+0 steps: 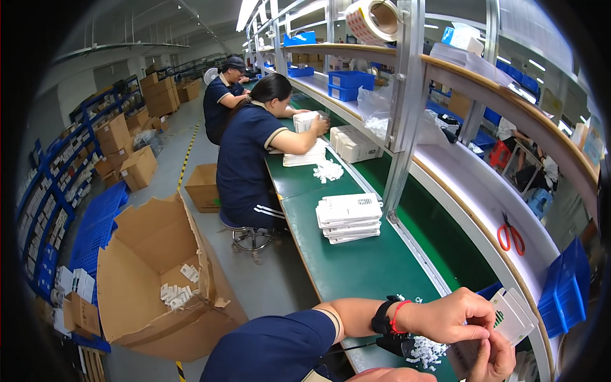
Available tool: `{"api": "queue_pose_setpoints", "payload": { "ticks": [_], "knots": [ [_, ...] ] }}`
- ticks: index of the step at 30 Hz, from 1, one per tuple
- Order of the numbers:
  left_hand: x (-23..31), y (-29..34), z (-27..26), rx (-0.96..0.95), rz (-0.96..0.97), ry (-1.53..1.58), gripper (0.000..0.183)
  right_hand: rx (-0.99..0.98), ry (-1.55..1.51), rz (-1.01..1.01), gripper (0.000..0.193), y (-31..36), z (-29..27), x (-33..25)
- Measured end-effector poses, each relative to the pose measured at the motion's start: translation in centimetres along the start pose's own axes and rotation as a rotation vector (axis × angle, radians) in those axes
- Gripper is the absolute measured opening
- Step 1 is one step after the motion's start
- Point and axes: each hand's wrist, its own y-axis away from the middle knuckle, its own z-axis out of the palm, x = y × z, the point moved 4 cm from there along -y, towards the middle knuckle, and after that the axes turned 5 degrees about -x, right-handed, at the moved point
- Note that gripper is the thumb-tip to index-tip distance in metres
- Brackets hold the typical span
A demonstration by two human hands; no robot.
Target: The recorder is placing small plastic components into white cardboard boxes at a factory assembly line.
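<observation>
At the lower right, my left hand [461, 316] has its fingers closed in a pinch, with a black watch and a red cord on the wrist. Just below, the fingertips of my right hand [495, 361] are pinched and meet its thumb. Whatever sits between them is too small to make out. Right beside my left hand is a white flat casing [514, 318] with a green mark; whether the fingers touch it is hidden. A pile of small white pieces [426, 353] lies on the bench below my left wrist.
Stacked white casings [349, 219] stand on the green bench [299, 223]. Two co-workers sit further along it; the nearer one [248, 153] handles white casings. Red-handled scissors [510, 235] and a blue bin [565, 290] are on the right shelf. A large open carton [146, 242] stands left.
</observation>
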Motion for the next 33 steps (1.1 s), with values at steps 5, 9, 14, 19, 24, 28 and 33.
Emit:
{"api": "queue_pose_setpoints", "payload": {
  "ticks": [5, 9, 14, 19, 24, 28, 33],
  "knots": [
    [-1.6, -0.7, -0.7, -0.005, 0.053, -0.142, 0.013, -0.021, 0.185, 0.118, 0.019, -1.2, 0.2, 0.4],
    [-1.6, -0.8, -0.6, -0.033, -0.019, -0.136, 0.016, 0.04, 0.154, 0.046, 0.014, -1.5, 0.2, 0.7],
    [-2.3, -0.5, -0.9, -0.039, 0.021, -0.197, 0.018, 0.043, 0.219, 0.123, 0.015, -1.5, 0.8, 0.6],
    [-2.6, -0.2, -0.8, -0.043, 0.063, -0.281, 0.018, 0.009, 0.335, 0.065, 0.016, -1.8, 0.8, -0.3],
    [-2.3, -0.1, -1.0, -0.015, 0.044, -0.281, 0.016, 0.057, 0.367, 0.052, 0.014, -2.1, 1.1, -0.6],
    [-3.0, -0.2, -1.2, 0.019, 0.049, -0.291, 0.016, 0.024, 0.389, 0.093, 0.013, -2.1, 0.8, -0.1],
    [-2.8, -0.5, -1.2, -0.011, 0.138, -0.35, 0.015, 0.071, 0.32, 0.106, 0.013, -2.2, 0.8, 0.0]
  ]
}}
